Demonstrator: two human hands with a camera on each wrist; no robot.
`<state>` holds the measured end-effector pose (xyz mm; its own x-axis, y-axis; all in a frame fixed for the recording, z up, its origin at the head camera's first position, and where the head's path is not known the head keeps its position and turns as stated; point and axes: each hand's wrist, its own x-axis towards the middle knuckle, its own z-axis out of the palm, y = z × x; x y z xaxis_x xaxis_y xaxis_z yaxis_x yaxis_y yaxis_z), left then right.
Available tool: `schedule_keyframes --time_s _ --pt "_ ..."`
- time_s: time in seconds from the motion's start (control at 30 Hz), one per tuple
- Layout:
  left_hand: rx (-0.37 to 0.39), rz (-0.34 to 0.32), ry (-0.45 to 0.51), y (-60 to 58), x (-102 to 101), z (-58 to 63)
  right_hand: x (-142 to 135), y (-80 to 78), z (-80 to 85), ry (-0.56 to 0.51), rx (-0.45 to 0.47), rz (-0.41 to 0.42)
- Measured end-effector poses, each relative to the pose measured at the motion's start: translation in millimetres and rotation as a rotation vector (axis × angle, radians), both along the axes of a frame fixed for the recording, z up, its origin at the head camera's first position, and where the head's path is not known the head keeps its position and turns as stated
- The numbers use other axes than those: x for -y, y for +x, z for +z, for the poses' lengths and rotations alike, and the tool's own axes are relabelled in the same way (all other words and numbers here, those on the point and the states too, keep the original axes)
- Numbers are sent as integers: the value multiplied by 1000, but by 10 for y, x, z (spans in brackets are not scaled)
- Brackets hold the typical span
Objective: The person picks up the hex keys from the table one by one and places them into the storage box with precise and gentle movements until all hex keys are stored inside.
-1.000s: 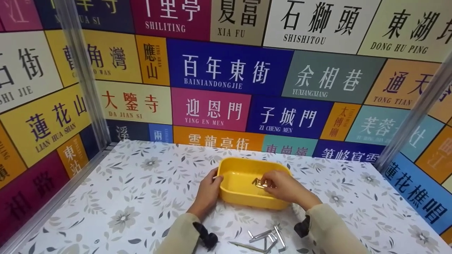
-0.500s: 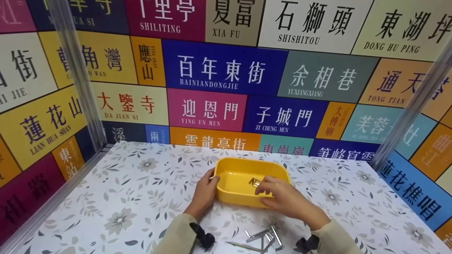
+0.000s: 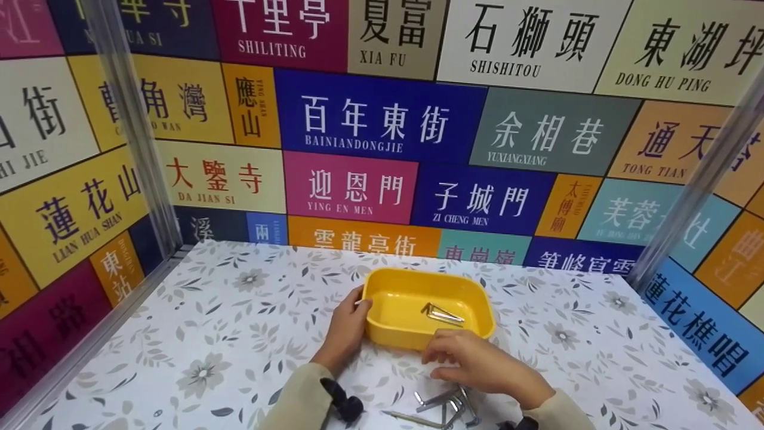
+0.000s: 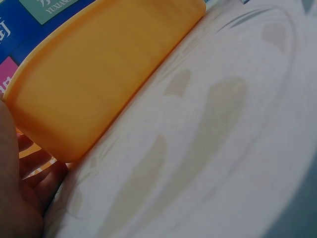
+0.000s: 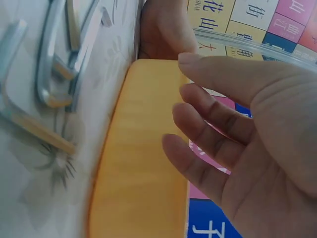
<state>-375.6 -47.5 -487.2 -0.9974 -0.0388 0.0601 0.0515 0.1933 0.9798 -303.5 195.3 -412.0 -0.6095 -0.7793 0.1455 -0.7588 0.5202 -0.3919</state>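
A yellow plastic box stands on the table, holding several metal hex keys. At its left end my left hand grips the wall, thumb at the rim and fingers round the outside. In the left wrist view those fingers reach under the box's corner. My right hand hovers before the near wall, fingers loosely bent; the right wrist view shows its palm with nothing held. More L-shaped hex keys lie in a small pile below that hand, also large in the right wrist view.
A white cloth with grey flowers covers the table. Behind it rises a wall of coloured sign panels, with clear upright strips at the left and right corners. A black wrist mount sits on the left sleeve.
My right hand has let go of a hex key inside the box and drawn back over the near wall towards the pile. My left hand stays at the box.
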Motion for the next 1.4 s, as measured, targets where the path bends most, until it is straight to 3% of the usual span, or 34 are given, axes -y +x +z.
schedule_keyframes --time_s 0.17,0.27,0.4,0.8,1.03,1.4 --pt "-62 16 -1 14 29 -16 2 -18 -54 -14 44 67" --pt "-60 18 12 24 45 -29 10 -27 -78 3 97 88" --pt "-58 8 19 29 56 -36 17 -30 -114 37 170 81" --pt "-31 12 20 44 35 -23 5 -46 -259 77 252 67" --pt "-46 18 -14 27 25 -12 3 -39 -294 86 196 54" --pt "21 21 -4 8 -26 19 -3 -24 -308 85 150 55"
